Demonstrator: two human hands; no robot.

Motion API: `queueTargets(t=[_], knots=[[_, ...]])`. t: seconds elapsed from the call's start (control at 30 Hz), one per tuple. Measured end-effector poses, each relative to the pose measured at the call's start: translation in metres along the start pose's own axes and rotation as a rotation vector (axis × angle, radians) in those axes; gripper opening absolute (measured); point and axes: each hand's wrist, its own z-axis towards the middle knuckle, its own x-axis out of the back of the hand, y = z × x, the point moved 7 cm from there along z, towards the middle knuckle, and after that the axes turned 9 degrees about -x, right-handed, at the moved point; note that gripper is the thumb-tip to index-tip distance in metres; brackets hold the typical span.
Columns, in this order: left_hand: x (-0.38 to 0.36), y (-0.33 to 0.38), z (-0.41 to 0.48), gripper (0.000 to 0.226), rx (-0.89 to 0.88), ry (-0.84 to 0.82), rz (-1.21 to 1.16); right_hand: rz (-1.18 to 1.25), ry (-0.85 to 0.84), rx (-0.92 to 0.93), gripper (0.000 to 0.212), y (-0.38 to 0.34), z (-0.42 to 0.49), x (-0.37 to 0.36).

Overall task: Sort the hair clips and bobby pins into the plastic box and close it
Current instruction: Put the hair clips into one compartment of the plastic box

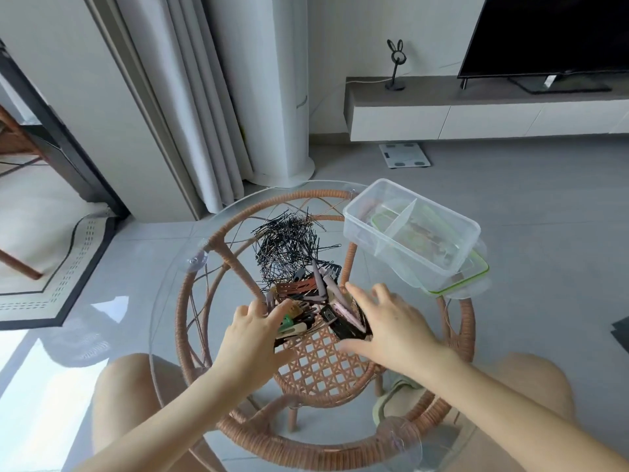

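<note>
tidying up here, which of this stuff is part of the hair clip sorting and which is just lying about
For the job:
hair clips
bobby pins
plastic box
green-rimmed lid under the box

Just lying about:
scale on the floor
rabbit-eared stand
TV

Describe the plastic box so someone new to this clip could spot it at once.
Find the round glass table on its wicker frame. At its far right edge stands a clear plastic box, open, with dividers inside, resting on its green-rimmed lid. It is the table's only container.

black bobby pins (286, 243), clear plastic box (408, 229), green-rimmed lid (473, 277)
</note>
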Motion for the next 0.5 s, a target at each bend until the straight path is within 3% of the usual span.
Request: queueTargets(t=[0.1, 0.33, 0.5], knots=[[0.007, 0.005, 0.000, 0.066, -0.011, 0.115, -0.089, 0.055, 0.042, 0.014, 0.082, -0.007, 0.007, -0.008], [0.027, 0.009, -0.009, 0.031, -0.067, 0.285, -0.172, 0.271, 0.178, 0.053, 0.028, -0.009, 0.003, 0.002], [0.052, 0.009, -0.006, 0.022, -0.064, 0.308, -0.164, 0.388, 0.226, 0.039, 0.022, -0.003, -0.003, 0.024]])
